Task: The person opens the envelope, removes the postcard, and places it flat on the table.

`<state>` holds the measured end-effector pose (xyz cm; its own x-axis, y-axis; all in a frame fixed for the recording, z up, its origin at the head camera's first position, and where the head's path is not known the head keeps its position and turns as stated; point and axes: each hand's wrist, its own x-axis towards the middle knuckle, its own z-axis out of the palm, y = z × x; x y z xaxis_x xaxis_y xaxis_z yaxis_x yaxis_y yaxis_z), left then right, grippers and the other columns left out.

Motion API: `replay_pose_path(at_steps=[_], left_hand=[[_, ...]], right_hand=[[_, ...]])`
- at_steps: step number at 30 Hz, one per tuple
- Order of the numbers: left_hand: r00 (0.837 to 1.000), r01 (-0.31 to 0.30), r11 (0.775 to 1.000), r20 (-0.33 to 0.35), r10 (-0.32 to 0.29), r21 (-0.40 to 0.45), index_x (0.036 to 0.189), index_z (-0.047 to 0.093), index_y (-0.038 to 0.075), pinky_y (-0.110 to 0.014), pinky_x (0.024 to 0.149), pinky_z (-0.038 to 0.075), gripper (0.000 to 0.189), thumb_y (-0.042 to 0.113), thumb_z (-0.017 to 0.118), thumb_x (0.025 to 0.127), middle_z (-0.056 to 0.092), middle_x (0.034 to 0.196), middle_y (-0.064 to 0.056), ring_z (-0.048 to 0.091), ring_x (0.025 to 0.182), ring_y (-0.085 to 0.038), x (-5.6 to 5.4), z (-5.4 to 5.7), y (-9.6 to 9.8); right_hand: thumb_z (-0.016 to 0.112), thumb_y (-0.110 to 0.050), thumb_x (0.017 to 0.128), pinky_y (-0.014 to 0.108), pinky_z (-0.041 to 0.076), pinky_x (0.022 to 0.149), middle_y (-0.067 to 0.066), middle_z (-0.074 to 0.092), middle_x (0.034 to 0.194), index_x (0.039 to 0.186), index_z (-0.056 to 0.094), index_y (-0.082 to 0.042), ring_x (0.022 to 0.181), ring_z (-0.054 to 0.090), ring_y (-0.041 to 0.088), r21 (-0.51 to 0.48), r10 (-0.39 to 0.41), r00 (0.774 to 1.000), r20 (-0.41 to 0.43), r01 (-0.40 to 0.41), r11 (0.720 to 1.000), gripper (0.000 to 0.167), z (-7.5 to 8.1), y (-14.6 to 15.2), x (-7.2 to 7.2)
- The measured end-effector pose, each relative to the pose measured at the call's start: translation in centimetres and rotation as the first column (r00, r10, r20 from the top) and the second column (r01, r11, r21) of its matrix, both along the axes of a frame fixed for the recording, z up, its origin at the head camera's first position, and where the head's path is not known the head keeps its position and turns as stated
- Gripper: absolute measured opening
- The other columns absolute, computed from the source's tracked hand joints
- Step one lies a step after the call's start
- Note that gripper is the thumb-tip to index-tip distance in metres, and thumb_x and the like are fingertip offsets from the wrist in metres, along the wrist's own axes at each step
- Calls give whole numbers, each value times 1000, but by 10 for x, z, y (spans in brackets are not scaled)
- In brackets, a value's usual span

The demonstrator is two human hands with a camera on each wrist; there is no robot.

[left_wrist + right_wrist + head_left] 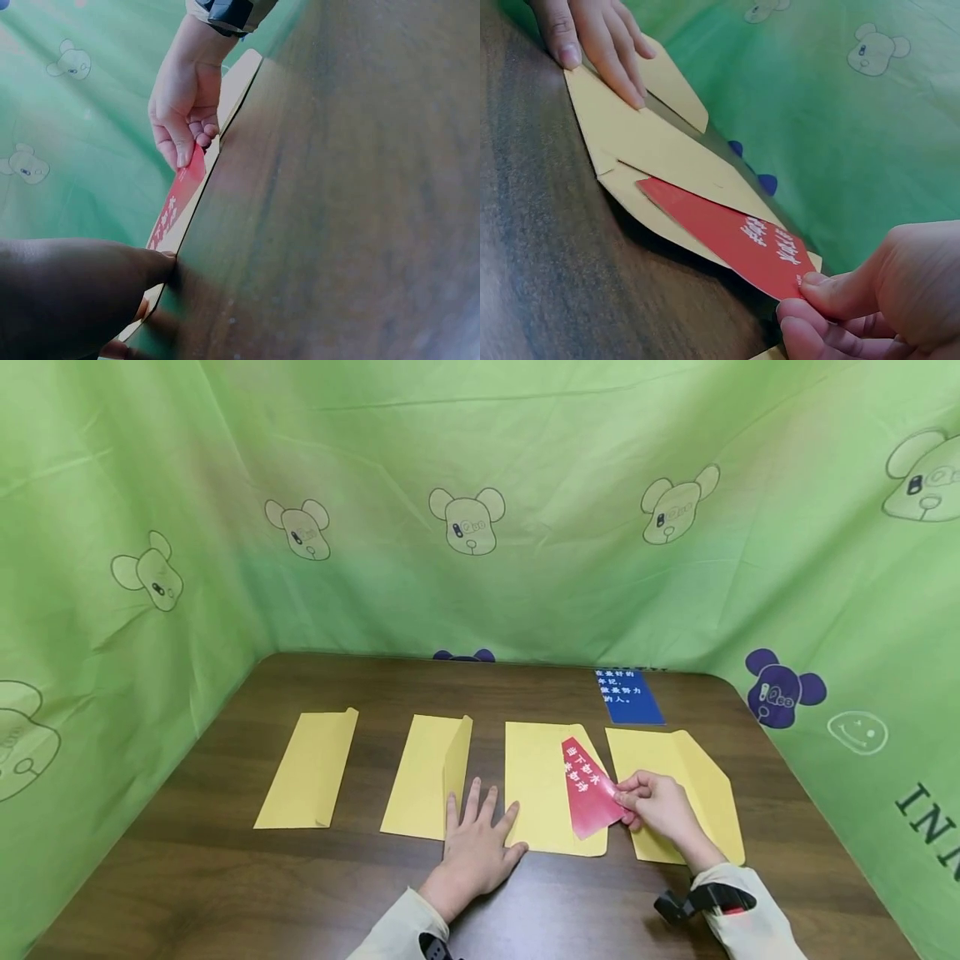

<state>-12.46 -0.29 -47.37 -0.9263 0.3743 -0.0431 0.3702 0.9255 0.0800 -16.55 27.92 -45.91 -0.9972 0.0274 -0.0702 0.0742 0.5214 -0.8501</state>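
Note:
My right hand [662, 808] pinches a red card [588, 797] with white writing by its right end, between thumb and fingers. The card lies over the open flap of a yellow envelope [534, 781]; in the right wrist view, one long side of the red card [727, 236] is tucked under the envelope's front panel [660, 154]. Spread out, my left hand [478, 850] rests with its thumb at this envelope's lower left corner. Its other fingers reach toward the right flap of the neighbouring yellow envelope [420, 777].
Another yellow envelope [303, 768] lies at the far left of the brown table [225, 893]. One more yellow envelope [667, 752], flap open, lies partly beneath my right hand. Behind it is a blue card [630, 697] with white writing. Green cloth [480, 602] with bear-face prints surrounds the table.

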Motion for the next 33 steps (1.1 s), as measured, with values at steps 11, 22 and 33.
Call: replay_pose_path(at_steps=[11, 22, 33], left_hand=[[1000, -6, 1000, -29, 5, -20, 151, 44, 33, -61, 115, 14, 58, 60, 41, 99, 37, 157, -7, 13, 151, -33, -2, 3, -2], [1000, -1, 1000, -16, 0, -17, 151, 45, 33, -61, 115, 15, 58, 60, 42, 99, 38, 157, -7, 13, 151, -32, 4, -2, 0], [1000, 1, 1000, -21, -1, -6, 151, 45, 32, -61, 114, 16, 58, 59, 43, 99, 38, 156, -7, 13, 151, -32, 1, -2, -1]], right_hand=[[67, 4, 90, 33, 56, 49, 12, 67, 67, 95, 62, 14, 52, 64, 21, -19, -8, 1000, 4, 8, 1000, 12, 6, 5, -6], [66, 5, 90, 33, 56, 49, 12, 66, 66, 95, 61, 14, 53, 65, 22, -23, -23, 999, 23, 24, 999, 11, 5, 12, 1], [65, 6, 91, 33, 56, 50, 12, 66, 67, 98, 61, 16, 53, 65, 21, -40, -33, 999, 38, 35, 999, 13, 6, 13, -3]])
